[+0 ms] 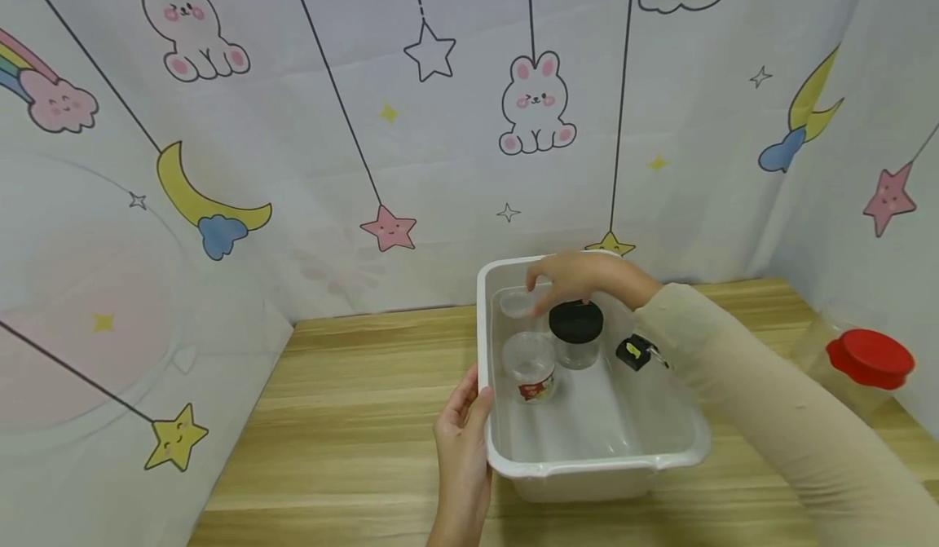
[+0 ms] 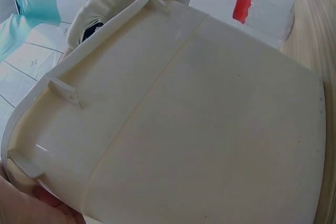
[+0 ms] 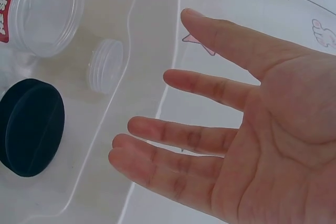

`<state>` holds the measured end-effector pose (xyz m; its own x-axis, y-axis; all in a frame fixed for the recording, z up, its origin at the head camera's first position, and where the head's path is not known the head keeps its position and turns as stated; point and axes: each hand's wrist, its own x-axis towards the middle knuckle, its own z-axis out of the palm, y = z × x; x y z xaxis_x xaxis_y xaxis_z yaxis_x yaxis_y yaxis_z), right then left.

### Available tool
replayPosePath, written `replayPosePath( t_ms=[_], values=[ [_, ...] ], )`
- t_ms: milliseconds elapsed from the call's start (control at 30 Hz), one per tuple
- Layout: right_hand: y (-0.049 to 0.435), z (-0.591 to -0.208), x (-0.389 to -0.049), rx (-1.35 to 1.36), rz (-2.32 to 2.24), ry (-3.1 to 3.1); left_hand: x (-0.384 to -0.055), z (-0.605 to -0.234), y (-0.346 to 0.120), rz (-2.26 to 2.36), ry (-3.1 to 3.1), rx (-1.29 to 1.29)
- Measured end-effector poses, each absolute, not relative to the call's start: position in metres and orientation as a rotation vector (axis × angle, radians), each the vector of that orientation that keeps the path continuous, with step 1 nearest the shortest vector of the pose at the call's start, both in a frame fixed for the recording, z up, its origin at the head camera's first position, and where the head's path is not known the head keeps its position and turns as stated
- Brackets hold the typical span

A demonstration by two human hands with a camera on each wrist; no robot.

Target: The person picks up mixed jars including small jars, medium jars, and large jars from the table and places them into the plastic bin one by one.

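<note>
A white plastic tub [image 1: 587, 469] stands on the table, and my left hand [image 1: 464, 433] holds its left rim. In the left wrist view, the fingers [image 2: 52, 203] of that hand lie under the lip. My right hand [image 1: 568, 278] hovers over the far end of the tub, its fingers spread and nothing in them. Below it are a small clear lid-like piece [image 3: 106, 66] and a jar with a black lid [image 1: 576, 323]. Nearer stands an uncapped clear jar [image 1: 530, 359] with a red label. A small black object with a metal ring [image 1: 634, 352] is by the tub's right wall.
To the right of the tub, a clear jar with a red lid [image 1: 871, 359] stands on the wooden table [image 1: 352, 425]. A white curtain [image 1: 455, 164] printed with rabbits and stars hangs behind and along the sides.
</note>
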<state>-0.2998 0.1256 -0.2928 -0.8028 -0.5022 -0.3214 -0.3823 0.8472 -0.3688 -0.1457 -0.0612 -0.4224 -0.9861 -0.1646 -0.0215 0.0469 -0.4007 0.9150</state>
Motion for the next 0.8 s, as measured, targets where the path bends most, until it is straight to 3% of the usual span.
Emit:
replayPosePath(
  t_ms=[400, 800],
  values=[
    [0.141, -0.282, -0.295, -0.783, -0.398, 2.680, -0.145, -0.423, -0.062, -2.520, -1.636, 0.157],
    [0.156, -0.278, -0.292, -0.745, -0.461, 2.688, -0.145, -0.423, -0.061, -2.514, -1.632, 0.160]
  ],
)
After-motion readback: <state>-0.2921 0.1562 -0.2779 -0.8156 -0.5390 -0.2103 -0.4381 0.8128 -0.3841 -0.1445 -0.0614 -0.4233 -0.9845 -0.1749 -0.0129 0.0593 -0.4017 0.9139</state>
